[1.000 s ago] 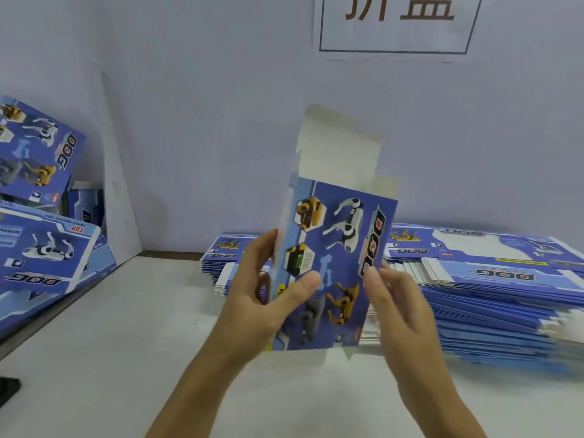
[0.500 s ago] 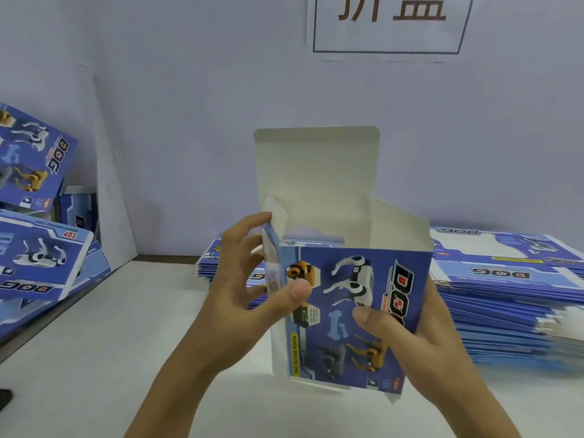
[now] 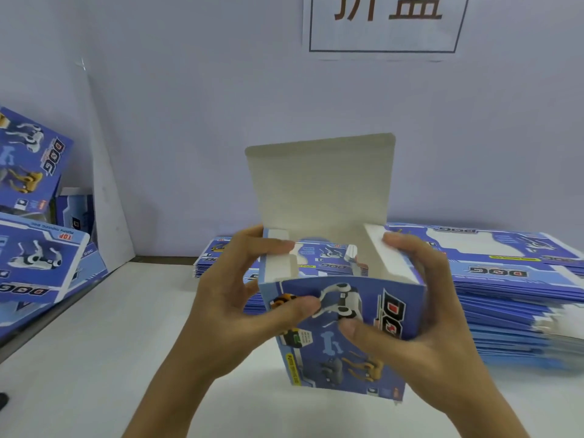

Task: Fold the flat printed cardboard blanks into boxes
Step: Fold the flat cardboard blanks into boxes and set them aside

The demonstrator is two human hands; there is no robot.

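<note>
A blue printed box (image 3: 363, 314) with robot dogs and "DOG" on its front stands opened into a square tube above the white table. Its large white lid flap (image 3: 319, 184) points straight up. My left hand (image 3: 240, 295) grips the box's left wall, thumb on the front, fingers pressing the small left side flap inward. My right hand (image 3: 410, 327) holds the right wall, thumb on the front, fingers over the right side flap. Through the open top I see the stack of flat blue blanks (image 3: 505, 295) behind.
More flat blanks (image 3: 221, 257) lie behind my left hand. Folded boxes (image 3: 34, 248) pile up at the left beside a leaning white board (image 3: 107, 197). A paper sign (image 3: 385, 23) hangs on the wall. The white table (image 3: 94, 358) spreads out in front.
The flat blank has been popped open into a box and lowered. My fingers have moved to the top side flaps, and the left flap is now bent inward.
</note>
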